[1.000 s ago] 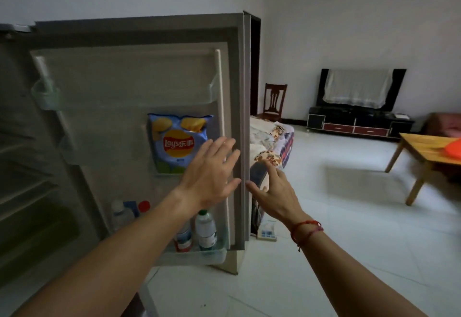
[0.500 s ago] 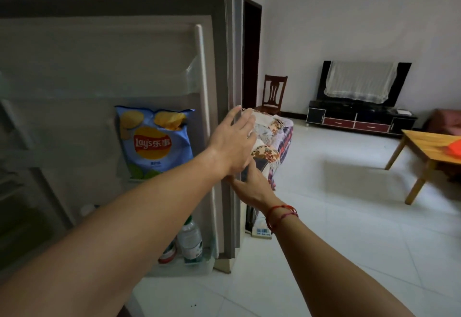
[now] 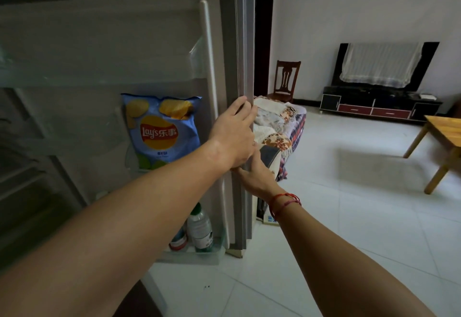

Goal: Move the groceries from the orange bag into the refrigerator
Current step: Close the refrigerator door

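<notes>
The refrigerator door [image 3: 99,42] stands open and fills the left half of the view, its inner side facing the camera. The dim shelves of the cabinet show at the far left. A blue chip bag [image 3: 161,132] stands upright in the middle door shelf. Below it, in the bottom door shelf, a clear bottle [image 3: 199,228] with a green cap stands just beside a smaller bottle [image 3: 178,239] with a red label, which the left forearm partly hides.

The left hand [image 3: 233,134] holds the door's outer edge, its fingers curled round the grey seal. The right hand [image 3: 254,174], with a red string bracelet [image 3: 284,200] at its wrist, reaches up to the same edge directly under the left hand. Its fingers are hidden behind that hand and the door, so I cannot tell whether they grip or only press, though they seem to touch the edge.

Right of the door lies a pile of patterned blankets [image 3: 279,127], with a wooden chair [image 3: 285,79] behind it. Farther right, a cloth-covered screen [image 3: 381,64] sits on a low dark cabinet [image 3: 374,107]. A wooden table [image 3: 444,137] stands at the right edge.
</notes>
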The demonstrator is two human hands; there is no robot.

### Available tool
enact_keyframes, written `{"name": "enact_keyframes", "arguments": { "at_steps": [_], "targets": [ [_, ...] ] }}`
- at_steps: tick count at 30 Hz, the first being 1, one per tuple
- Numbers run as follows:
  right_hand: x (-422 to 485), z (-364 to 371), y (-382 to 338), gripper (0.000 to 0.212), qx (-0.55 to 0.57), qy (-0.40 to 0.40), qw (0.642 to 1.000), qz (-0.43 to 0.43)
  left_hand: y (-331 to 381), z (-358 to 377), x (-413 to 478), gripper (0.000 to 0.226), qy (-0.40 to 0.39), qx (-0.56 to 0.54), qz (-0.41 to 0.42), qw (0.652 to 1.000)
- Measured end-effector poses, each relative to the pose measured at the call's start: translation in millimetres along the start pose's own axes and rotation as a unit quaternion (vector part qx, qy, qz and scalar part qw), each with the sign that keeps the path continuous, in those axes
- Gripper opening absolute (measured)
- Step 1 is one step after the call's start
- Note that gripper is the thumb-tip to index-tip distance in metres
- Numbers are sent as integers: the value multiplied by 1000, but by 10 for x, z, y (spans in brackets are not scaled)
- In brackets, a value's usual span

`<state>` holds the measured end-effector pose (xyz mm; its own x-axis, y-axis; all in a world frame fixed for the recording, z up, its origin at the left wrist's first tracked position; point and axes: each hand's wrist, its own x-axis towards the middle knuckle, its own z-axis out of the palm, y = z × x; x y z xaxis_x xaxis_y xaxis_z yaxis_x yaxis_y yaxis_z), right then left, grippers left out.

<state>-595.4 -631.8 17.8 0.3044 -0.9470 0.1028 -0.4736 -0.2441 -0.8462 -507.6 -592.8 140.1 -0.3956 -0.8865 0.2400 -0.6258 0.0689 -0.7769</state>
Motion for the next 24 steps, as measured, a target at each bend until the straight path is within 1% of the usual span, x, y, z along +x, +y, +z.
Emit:
{"name": "enact_keyframes", "arguments": {
  "at_steps": [4,7,10,14,16,20,24],
  "targets": [
    [-207,41,25,95,8,8,1000,-5,30,-110,-215,67,15,-31,-4,999],
    [-454,117,44,96,8,40,999,-27,38,-160,-428,69,41,-40,-7,998],
    [-698,170,45,98,17,53,997,-50,47,-197,-701,64,73,-74,-9,995],
    [-1053,253,53,97,29,53,995,-81,70,-201,-1124,57,143,-121,-12,982],
    [-1229,308,37,90,26,54,993,-99,86,-211,-1348,60,166,-137,-21,976],
    [-1580,422,-63,69,16,47,987,-154,120,-289,-1819,61,194,-183,-46,963],
    [-1962,579,-144,64,-1,0,976,-217,144,-364,-2343,59,251,-235,-93,934]
  ]
}}
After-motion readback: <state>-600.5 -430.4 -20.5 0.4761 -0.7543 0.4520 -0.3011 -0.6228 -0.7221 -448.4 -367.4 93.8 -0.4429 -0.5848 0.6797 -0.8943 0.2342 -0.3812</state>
